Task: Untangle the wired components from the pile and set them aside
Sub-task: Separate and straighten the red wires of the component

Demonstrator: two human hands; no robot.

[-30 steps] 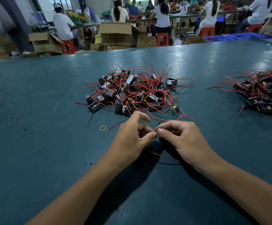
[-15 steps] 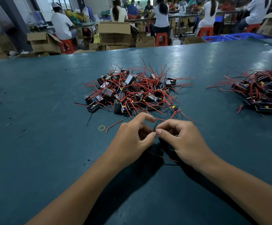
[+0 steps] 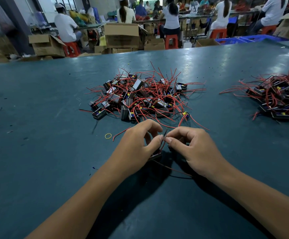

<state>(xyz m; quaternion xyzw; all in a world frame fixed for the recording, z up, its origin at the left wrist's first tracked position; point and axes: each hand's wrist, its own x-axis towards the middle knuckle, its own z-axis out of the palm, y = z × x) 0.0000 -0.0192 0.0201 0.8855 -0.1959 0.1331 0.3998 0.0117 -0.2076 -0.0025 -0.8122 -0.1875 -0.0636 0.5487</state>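
A tangled pile of small black wired components [image 3: 140, 99] with red wires lies mid-table. Just in front of it, my left hand [image 3: 136, 145] and my right hand [image 3: 193, 149] meet fingertip to fingertip. Both pinch the thin red and black wires [image 3: 164, 137] of one component between thumb and forefinger. A black component body [image 3: 155, 155] shows under my left palm, mostly hidden. Its loose wires [image 3: 174, 170] trail back on the table between my wrists.
A second heap of wired components [image 3: 278, 100] lies at the right edge of the teal table [image 3: 37, 152]. A yellow rubber band [image 3: 108, 135] and a loose red wire [image 3: 120, 133] lie left of my hands. Cardboard boxes and seated workers fill the background.
My hands stay together in front of the pile. The pinched wire ends now stick up between the fingertips, and my left fingers have spread slightly.
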